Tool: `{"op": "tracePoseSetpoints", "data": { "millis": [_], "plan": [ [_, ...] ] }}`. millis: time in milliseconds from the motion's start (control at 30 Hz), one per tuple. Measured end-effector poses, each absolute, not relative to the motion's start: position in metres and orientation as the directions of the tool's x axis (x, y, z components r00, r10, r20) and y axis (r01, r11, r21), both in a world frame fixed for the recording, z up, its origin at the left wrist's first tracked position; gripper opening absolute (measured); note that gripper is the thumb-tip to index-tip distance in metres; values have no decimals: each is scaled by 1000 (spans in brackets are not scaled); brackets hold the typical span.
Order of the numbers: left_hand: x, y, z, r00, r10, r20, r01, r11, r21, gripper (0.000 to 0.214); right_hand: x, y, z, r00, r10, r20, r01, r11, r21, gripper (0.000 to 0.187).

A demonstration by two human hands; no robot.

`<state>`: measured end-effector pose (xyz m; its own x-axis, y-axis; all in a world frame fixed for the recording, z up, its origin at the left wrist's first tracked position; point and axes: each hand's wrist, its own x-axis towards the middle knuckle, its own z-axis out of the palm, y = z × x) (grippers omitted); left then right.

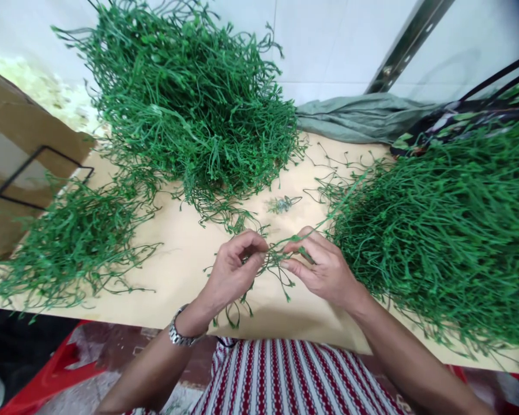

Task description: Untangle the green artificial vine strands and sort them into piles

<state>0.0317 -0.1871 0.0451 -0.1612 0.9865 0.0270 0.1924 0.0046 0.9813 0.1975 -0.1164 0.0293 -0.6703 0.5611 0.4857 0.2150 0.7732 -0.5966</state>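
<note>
Over the front part of the table, my left hand (236,266) pinches a small bunch of thin green plant stems (271,262) with bud-like tips. My right hand (322,268) closes thumb and fingers on the same bunch from the other side. One long stem slants up and right from between the hands. Several loose tips hang below my left hand. Just beyond my hands lies a small grey-green sprig (283,203) with a dark loop at one end. Exactly which strands each hand grips is hard to make out.
A tall heap of green stems (194,98) stands at the back. A flatter pile (75,248) lies left, and a large mass (441,230) fills the right. Behind are a grey-green cloth (354,118) and metal post (409,43); a cardboard box (30,127) borders the left.
</note>
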Motion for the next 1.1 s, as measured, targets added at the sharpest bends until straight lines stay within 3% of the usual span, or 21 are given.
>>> {"op": "tracePoseSetpoints", "data": {
  "millis": [300, 667, 833, 1100],
  "plan": [
    [40, -189, 40, -282, 940, 190, 255, -118, 960, 12, 196, -123, 22, -594, 566, 572, 295, 815, -499, 7],
    [42, -192, 39, -206, 924, 322, 574, -152, 805, 12, 194, -128, 16, -542, 551, 634, 360, 834, -418, 6],
    [44, -193, 38, -207, 934, 291, 529, -143, 837, 13, 194, -128, 16, -551, 517, 656, 365, 855, -368, 10],
    [42, -191, 37, -204, 961, 189, 429, -85, 899, 12, 194, -126, 15, -565, 573, 593, 297, 812, -502, 6]
  ]
}}
